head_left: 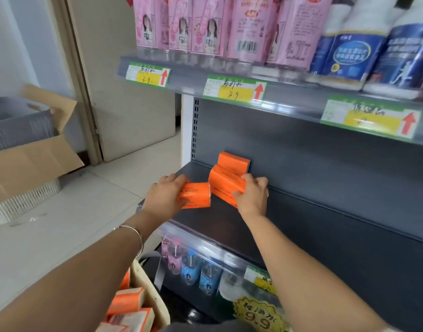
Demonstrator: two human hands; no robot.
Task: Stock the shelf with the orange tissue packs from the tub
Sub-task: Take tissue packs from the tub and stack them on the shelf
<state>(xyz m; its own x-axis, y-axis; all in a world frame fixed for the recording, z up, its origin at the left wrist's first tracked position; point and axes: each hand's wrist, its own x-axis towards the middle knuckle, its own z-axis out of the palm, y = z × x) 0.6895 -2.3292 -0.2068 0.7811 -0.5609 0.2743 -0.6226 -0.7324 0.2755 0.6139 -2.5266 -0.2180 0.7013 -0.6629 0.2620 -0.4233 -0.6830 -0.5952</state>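
Stocking looks barely begun: the dark grey shelf [301, 236] is mostly bare, with one placed tissue pack [233, 160] sitting against the shelf's back panel near its left end. Below the shelf's front edge, the tub [157, 300] holds several more orange packs [129, 300], so most of the work seems left. Over the shelf's left end, the left hand [163, 195] grips the nearer pack [197, 195] and the right hand [252, 195] grips the farther pack [226, 185], neither let go.
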